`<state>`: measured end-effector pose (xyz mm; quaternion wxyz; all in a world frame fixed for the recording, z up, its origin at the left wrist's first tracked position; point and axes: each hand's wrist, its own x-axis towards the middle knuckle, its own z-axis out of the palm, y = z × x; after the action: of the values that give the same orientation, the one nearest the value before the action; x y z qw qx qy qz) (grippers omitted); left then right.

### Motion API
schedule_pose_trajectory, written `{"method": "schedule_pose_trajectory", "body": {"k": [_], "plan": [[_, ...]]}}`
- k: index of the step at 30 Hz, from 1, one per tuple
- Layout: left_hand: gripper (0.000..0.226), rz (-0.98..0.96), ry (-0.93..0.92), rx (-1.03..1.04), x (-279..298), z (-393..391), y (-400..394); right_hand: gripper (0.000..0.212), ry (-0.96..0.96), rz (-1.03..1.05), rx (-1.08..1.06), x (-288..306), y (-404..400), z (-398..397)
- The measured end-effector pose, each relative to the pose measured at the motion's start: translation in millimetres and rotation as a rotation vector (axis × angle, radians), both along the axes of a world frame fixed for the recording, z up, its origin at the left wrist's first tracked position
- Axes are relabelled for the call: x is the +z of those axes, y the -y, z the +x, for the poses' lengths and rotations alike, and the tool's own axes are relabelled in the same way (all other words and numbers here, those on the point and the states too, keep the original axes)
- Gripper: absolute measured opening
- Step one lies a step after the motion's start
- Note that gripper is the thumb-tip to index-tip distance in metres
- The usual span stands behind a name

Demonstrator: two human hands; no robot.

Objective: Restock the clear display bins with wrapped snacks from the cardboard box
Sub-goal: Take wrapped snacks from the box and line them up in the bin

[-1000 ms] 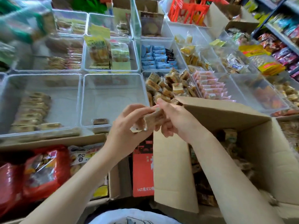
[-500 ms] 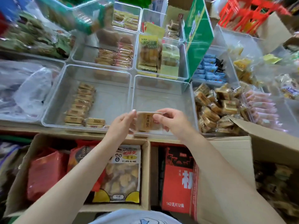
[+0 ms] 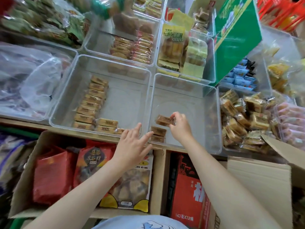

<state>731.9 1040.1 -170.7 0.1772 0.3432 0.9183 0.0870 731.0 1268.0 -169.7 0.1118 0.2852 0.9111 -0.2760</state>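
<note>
Right hand [image 3: 180,128] pinches a wrapped snack [image 3: 165,120] above the clear bin's [image 3: 212,113] front edge; left hand [image 3: 132,144] open, fingers straight, empty.

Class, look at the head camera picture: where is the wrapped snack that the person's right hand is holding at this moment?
The wrapped snack is pinched by the right hand low inside the nearly bare clear bin at centre, just above another brown snack by the bin's front left corner.

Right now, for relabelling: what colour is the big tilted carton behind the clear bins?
Green, with pale printing; the tilted green cardboard carton shows best in the head view.
</note>
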Motion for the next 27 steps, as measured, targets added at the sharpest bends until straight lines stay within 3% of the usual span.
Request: {"method": "schedule_pose_trajectory", "body": {"k": [9,20,24,27], "plan": [[0.039,0.104,-0.06,0.031,-7.8,1.4,-1.8,0.044,0.295,-0.093,0.191,-20.3,12.2,-22.8],[0.049,0.149,-0.022,0.129,-7.7,3.7,-6.8,0.041,0.283,-0.102,0.101,-28.5,21.5,-22.7],[0.058,0.125,0.052,0.142,2.8,2.9,-6.4,0.042,0.212,-0.123,0.086,0.9,10.5,-1.6],[0.045,0.157,0.075,0.133,12.0,5.0,-6.2,0.03,0.084,-0.156,0.113,45.5,-1.2,31.6]]}}
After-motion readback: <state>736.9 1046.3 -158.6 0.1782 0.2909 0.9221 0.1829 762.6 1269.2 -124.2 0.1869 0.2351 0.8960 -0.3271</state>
